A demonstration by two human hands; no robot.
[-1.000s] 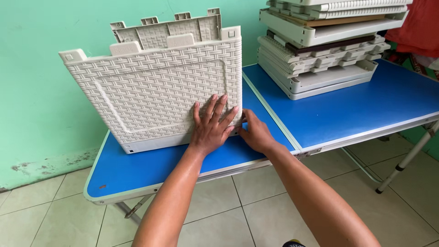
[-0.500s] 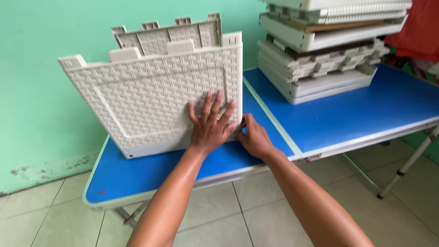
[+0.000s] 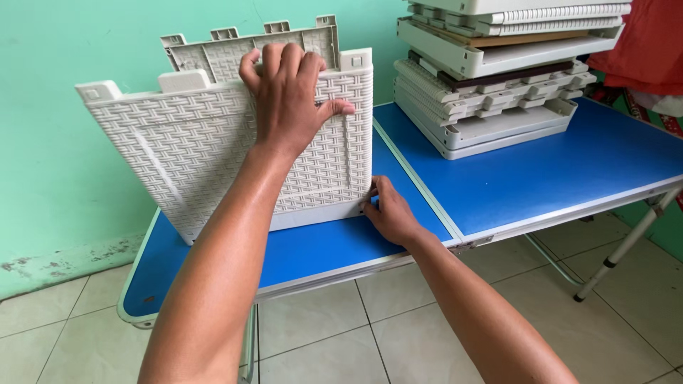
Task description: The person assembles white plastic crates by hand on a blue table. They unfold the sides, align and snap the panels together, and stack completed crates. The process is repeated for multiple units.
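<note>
We steady cream woven-pattern panel point(image 3: 213, 149) upright on blue worktop point(image 3: 320, 249), second panel point(image 3: 249, 46) just behind. Left hand point(image 3: 288, 96) hooks fingers over top edge, thumb spread; right hand point(image 3: 384, 213) pinches near-right bottom corner. Risk: panel tips toward wall if top grip slips. Half a second ago, left palm lay flat low on face; now at top.

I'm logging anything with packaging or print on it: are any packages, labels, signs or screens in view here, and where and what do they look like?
None in view: no package, label, sign or screen.
Woven-pattern panel: beige plastic, upright on the blue folding table, left hand on its top edge, right hand at its lower right corner.
Stack of panels: beige, flat, at the table's back right.
</note>
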